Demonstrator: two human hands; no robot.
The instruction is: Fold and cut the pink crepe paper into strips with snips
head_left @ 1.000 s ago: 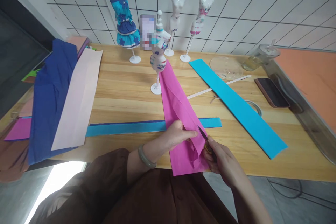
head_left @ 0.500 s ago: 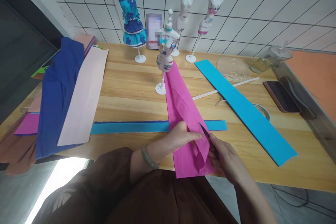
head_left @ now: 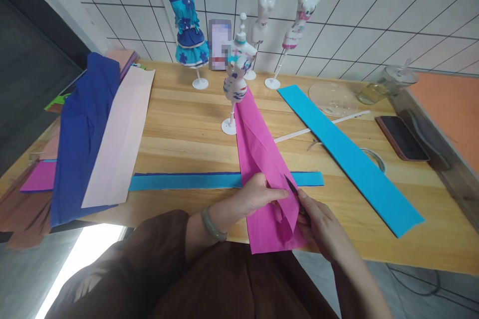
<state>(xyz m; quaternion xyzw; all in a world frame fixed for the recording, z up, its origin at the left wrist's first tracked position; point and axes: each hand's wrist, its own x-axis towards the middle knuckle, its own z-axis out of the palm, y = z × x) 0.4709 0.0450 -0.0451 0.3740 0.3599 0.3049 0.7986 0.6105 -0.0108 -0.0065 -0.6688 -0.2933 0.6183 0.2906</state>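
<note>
My left hand [head_left: 258,193] pinches a fold of pink fabric [head_left: 258,139], thumb on top and the other fingers partly hidden beneath the cloth. In my right hand [head_left: 318,219] is a pair of dark scissors [head_left: 291,185], their narrow blades pointing up and left along the folded cloth, close to my left thumb. The handles are mostly covered by my fingers. Under the pink piece runs a narrow blue strip [head_left: 187,181] across the table. The near end of the pink cloth reaches the table's front edge.
Small mannequins [head_left: 239,70] stand at the back, one in a blue dress [head_left: 189,30]. A wide blue strip [head_left: 348,154], a phone [head_left: 402,137] and a lidded cup [head_left: 387,84] lie to the right. Pale pink fabric [head_left: 119,134] and dark blue cloth [head_left: 84,129] are stacked left.
Hardly anything differs. The right hand and the scissors shift very slightly, while the left hand and the pink fabric stay in place.
</note>
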